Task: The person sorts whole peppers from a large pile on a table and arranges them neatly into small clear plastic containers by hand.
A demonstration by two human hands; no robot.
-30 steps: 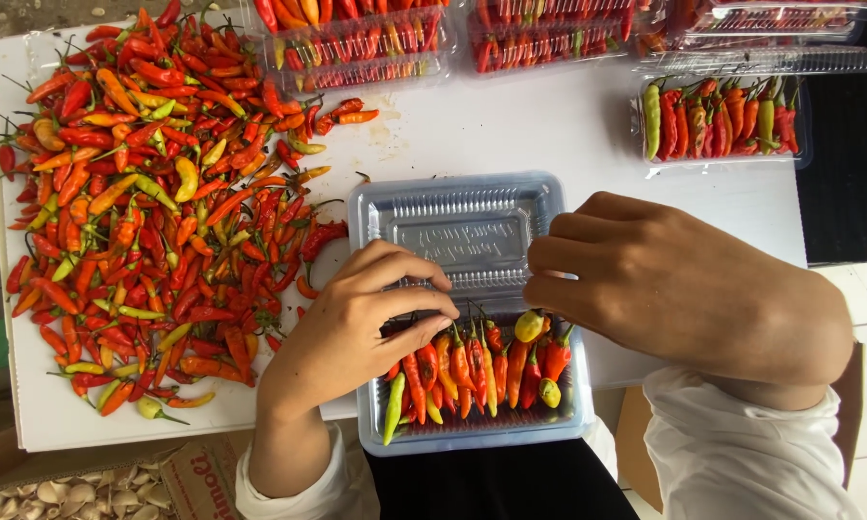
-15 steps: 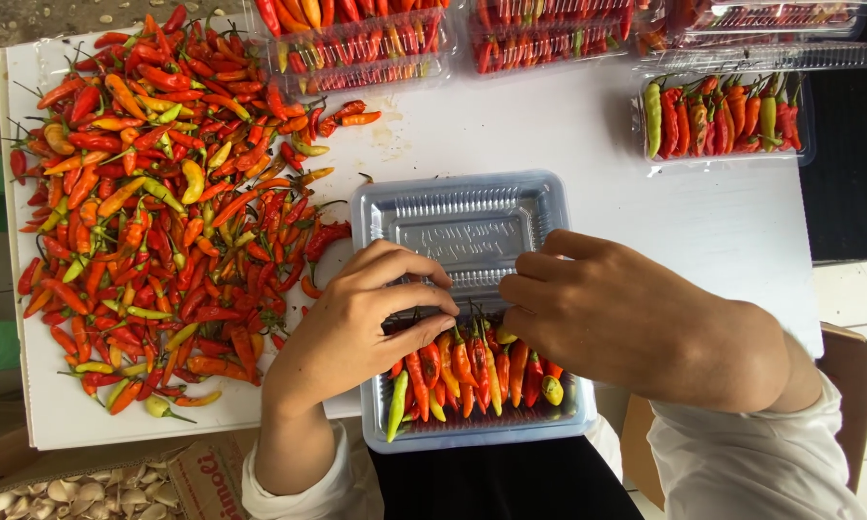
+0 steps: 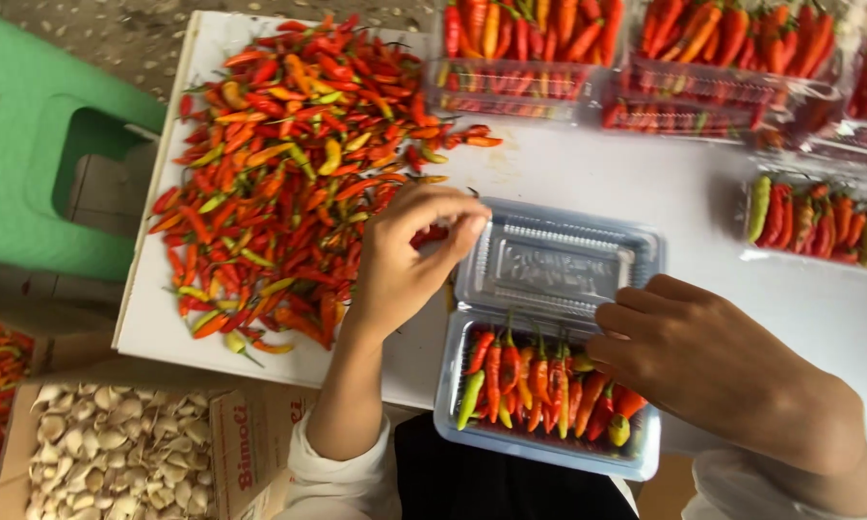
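Observation:
A clear plastic clamshell container lies open at the table's near edge. Its empty lid [image 3: 559, 262] is folded back, and its base [image 3: 545, 445] holds a row of red, orange and green chilies [image 3: 530, 377]. My left hand [image 3: 409, 260] hovers at the right edge of the big loose chili pile [image 3: 279, 183], just left of the lid. Its fingers curl down, and what they pinch is hidden. My right hand [image 3: 713, 371] rests on the right side of the base, bent fingers touching the chilies there and holding nothing that shows.
Filled clear chili packs stand along the far edge [image 3: 515, 43] and far right [image 3: 819, 226] of the white table [image 3: 645, 183]. A green plastic stool [image 3: 39, 164] is at the left. A cardboard box of garlic cloves [image 3: 116, 457] sits on the floor at the lower left.
My left hand has left the container's base and moved up and left to the edge of the loose pile. My right hand stays on the base, and the view has shifted.

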